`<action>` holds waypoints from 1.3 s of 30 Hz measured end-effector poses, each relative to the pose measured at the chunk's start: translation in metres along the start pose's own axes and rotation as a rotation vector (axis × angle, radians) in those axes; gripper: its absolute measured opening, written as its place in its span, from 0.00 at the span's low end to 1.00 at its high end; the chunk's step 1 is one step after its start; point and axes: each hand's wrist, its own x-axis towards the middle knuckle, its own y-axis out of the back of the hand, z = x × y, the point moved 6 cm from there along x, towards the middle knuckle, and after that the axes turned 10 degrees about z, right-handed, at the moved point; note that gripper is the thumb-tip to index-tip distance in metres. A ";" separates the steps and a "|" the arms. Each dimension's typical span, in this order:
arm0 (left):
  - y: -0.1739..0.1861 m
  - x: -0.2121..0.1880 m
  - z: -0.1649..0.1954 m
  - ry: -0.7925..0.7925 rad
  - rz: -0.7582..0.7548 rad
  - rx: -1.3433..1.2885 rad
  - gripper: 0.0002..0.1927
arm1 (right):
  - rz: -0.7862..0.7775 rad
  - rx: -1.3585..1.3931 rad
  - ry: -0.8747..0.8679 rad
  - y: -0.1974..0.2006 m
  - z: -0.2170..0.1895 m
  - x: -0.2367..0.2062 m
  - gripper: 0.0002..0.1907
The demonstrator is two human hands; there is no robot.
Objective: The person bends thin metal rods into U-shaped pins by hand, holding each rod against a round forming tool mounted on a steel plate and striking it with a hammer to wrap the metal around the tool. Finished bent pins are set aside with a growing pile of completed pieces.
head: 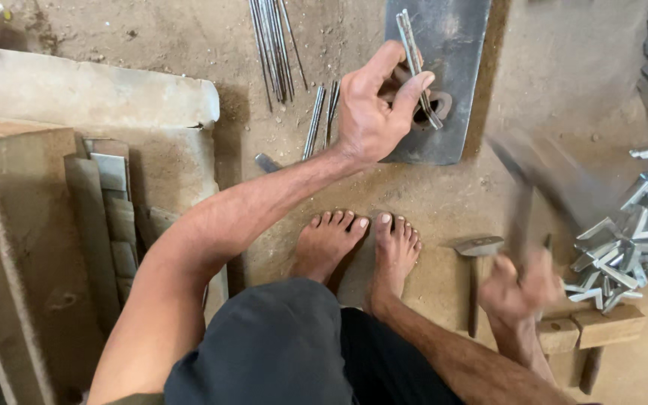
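Currently, I log two hands, both gripping.
Left hand (373,105) pinches two thin rods (416,64); right hand (515,289), blurred, clenches one hammer (523,210).

One head-worn camera looks steeply down, close over the person's knees and bare feet, facing the sandy dirt floor (564,67); the flat grey metal plate (444,45) meets the top edge.

We hold a thin metal strip (416,66) in our left hand (373,105) over the steel plate (444,45) on the floor ahead of our feet (358,247). Left of the plate lie metal rods (275,45). Our right hand (519,289) is beside a lying hammer (476,255), with a heap of angle brackets (635,240) further right.
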 end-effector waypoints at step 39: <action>-0.002 -0.004 0.006 -0.177 -0.024 0.026 0.10 | -0.311 -0.729 -0.172 -0.034 0.018 0.003 0.18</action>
